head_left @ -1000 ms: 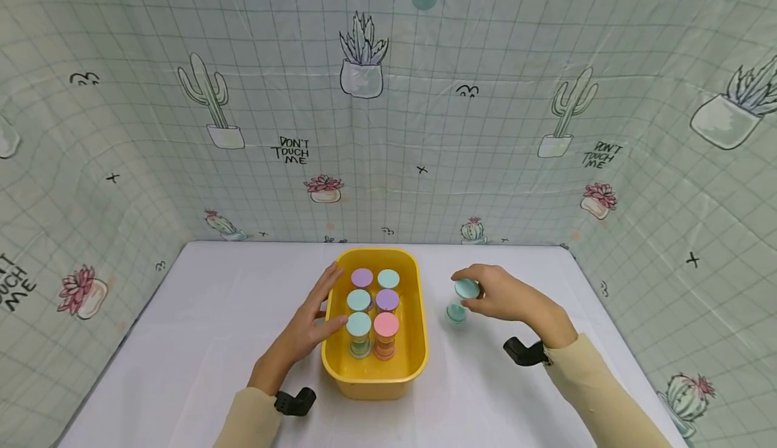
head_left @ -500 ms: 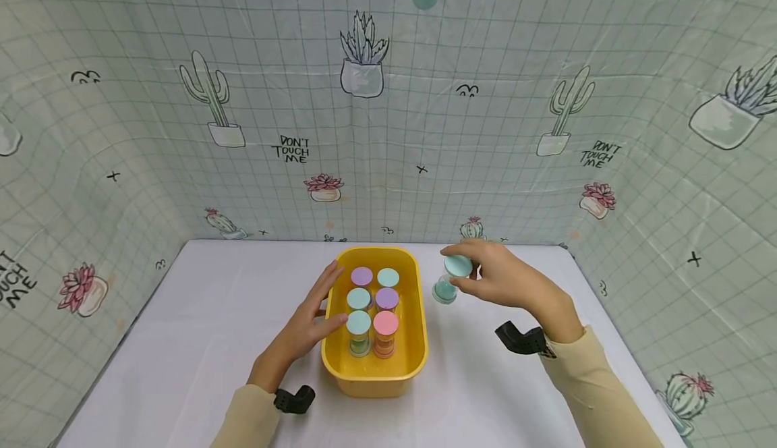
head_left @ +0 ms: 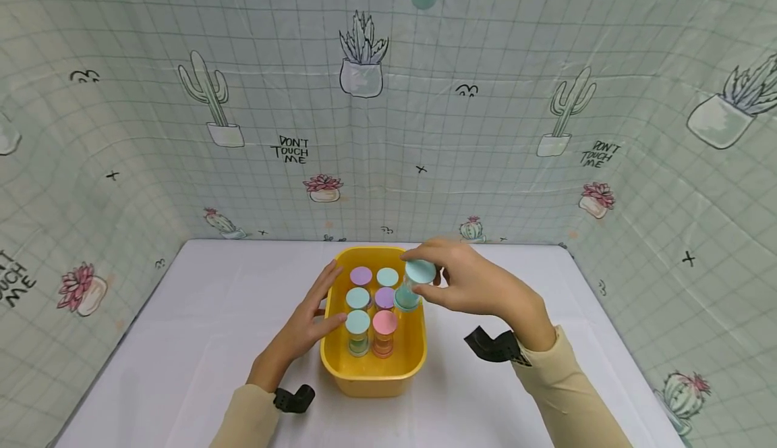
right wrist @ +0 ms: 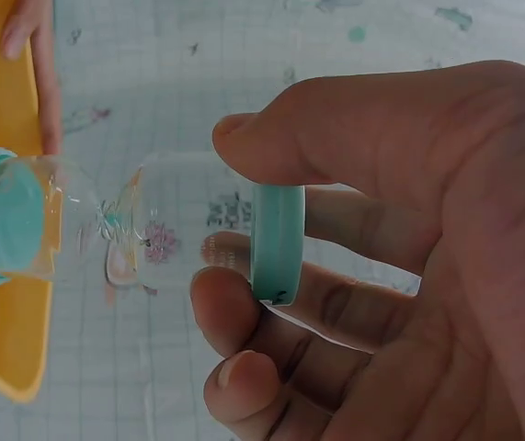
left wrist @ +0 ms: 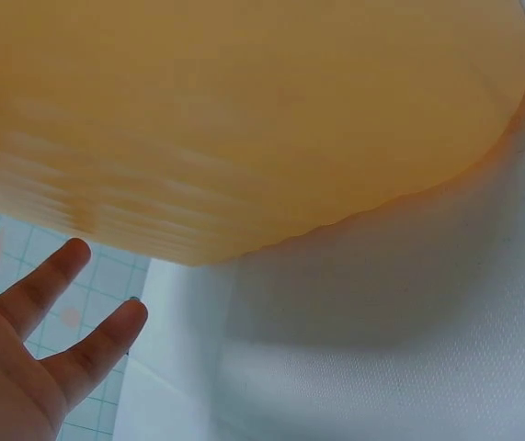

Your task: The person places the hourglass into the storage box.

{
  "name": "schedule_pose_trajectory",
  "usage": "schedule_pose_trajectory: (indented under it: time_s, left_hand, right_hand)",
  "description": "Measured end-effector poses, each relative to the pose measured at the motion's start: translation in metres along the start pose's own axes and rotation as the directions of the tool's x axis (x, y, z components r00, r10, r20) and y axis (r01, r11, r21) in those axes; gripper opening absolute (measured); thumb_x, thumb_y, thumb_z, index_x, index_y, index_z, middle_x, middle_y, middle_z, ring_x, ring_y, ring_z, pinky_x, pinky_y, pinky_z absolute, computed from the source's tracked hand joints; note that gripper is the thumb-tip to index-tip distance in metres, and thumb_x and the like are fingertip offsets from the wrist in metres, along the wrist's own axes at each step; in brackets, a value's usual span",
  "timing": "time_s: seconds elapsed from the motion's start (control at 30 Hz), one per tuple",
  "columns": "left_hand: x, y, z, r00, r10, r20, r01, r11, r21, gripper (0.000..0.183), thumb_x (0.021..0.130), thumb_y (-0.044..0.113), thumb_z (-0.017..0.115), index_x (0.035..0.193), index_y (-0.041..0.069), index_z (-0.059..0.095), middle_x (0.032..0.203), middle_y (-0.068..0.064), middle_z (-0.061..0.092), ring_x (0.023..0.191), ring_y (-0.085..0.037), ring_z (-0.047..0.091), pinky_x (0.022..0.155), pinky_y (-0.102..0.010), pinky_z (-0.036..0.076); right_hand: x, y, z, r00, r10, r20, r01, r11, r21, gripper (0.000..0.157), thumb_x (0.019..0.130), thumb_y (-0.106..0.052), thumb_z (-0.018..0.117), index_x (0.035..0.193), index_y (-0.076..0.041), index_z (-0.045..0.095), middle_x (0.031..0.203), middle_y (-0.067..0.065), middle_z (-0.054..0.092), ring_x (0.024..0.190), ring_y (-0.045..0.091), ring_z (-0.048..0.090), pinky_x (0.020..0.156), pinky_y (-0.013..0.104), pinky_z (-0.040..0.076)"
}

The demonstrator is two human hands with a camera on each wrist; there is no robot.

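Observation:
My right hand pinches a sand timer with mint end caps by its upper cap, tilted over the right side of a yellow bin. In the right wrist view, the sand timer has clear bulbs, with green sand at the end away from the hand. My left hand lies along the bin's left rim with straight, spread fingers, its thumb over the edge. Standing upright inside are several sand timers: a pink one, mint ones and purple ones.
A white table carries the bin. Behind and to both sides hangs a gridded cloth printed with cacti. Black wrist cameras sit on both wrists.
My right hand has lifted the mint sand timer from the right of the table and carried it left to over the bin. My left hand has stayed at the rim.

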State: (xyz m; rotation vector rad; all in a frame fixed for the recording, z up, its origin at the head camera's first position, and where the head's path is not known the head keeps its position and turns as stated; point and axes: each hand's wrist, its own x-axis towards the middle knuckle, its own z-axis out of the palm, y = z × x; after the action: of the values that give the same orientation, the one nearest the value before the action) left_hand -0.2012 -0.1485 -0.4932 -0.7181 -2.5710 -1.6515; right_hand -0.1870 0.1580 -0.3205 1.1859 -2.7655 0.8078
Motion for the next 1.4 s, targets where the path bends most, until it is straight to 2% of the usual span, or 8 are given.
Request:
schedule_pose_trajectory:
  time_s: [0.13,0.27,0.4,0.57,0.83,1.07,1.4]
  left_hand:
    - [0.0,-0.001,0.0,1.0,0.006,0.002,-0.006,1.0,-0.002,0.079,0.094,0.028,0.062,0.165,0.022,0.026,0.175,-0.008,0.01,0.148,-0.049,0.036,0.103,-0.065,0.047]
    - [0.0,-0.001,0.0,1.0,0.02,0.005,-0.02,1.0,-0.008,0.078,0.095,0.025,0.061,0.165,0.021,0.026,0.175,-0.008,0.01,0.147,-0.05,0.036,0.103,-0.067,0.047]
    - [0.0,-0.002,-0.001,1.0,0.03,0.007,-0.03,1.0,-0.004,0.077,0.096,0.025,0.061,0.165,0.021,0.026,0.175,-0.008,0.01,0.147,-0.05,0.036,0.102,-0.066,0.047]
    - [-0.001,-0.001,-0.002,1.0,0.028,0.012,-0.028,1.0,-0.001,0.077,0.097,0.026,0.061,0.165,0.02,0.026,0.175,-0.008,0.01,0.149,-0.049,0.034,0.102,-0.064,0.048]
    - [0.0,-0.002,-0.001,0.999,0.032,0.013,-0.032,0.999,0.004,0.077,0.097,0.025,0.062,0.164,0.018,0.027,0.175,-0.008,0.01,0.15,-0.048,0.033,0.102,-0.06,0.048]
    - [-0.001,-0.003,-0.002,0.999,0.036,0.012,-0.036,0.999,0.01,0.076,0.097,0.024,0.062,0.164,0.019,0.027,0.174,-0.009,0.011,0.146,-0.049,0.038,0.101,-0.06,0.048]
    - [0.001,-0.004,-0.002,0.999,0.041,0.016,-0.041,0.999,0.003,0.077,0.097,0.024,0.062,0.165,0.02,0.026,0.175,-0.007,0.009,0.146,-0.049,0.038,0.101,-0.061,0.048]
  right_hand:
    - [0.008,-0.009,0.008,0.996,-0.05,0.069,0.046,0.997,0.055,0.039,0.092,-0.015,0.073,0.13,-0.009,0.068,0.115,-0.001,0.069,0.083,0.011,0.058,0.07,0.024,0.055]
    - [0.013,-0.014,0.019,0.985,-0.085,0.149,0.072,0.993,0.096,0.037,0.093,-0.012,0.072,0.13,-0.01,0.068,0.116,-0.001,0.069,0.09,0.01,0.061,0.078,0.023,0.057]
    - [0.019,-0.017,0.031,0.965,-0.105,0.239,0.085,0.992,0.096,0.035,0.094,-0.012,0.072,0.128,-0.009,0.068,0.115,-0.002,0.07,0.098,0.007,0.062,0.088,0.021,0.056]
    - [0.025,-0.016,0.048,0.934,-0.123,0.335,0.104,0.992,0.072,0.033,0.093,-0.013,0.074,0.126,-0.007,0.07,0.117,-0.002,0.072,0.101,0.005,0.063,0.092,0.018,0.054]
    - [0.033,-0.009,0.076,0.888,-0.102,0.448,0.11,0.994,0.006,0.034,0.089,-0.004,0.077,0.123,-0.008,0.073,0.119,-0.004,0.074,0.109,0.006,0.066,0.099,0.02,0.053]
    - [0.038,-0.008,0.095,0.846,-0.028,0.532,0.078,0.994,-0.072,0.042,0.084,-0.003,0.083,0.123,-0.015,0.076,0.119,-0.01,0.075,0.106,0.003,0.067,0.098,0.02,0.054]
    - [0.041,-0.01,0.102,0.816,0.027,0.577,0.066,0.988,-0.139,0.046,0.081,-0.003,0.085,0.122,-0.021,0.077,0.118,-0.013,0.074,0.101,0.003,0.066,0.096,0.02,0.054]
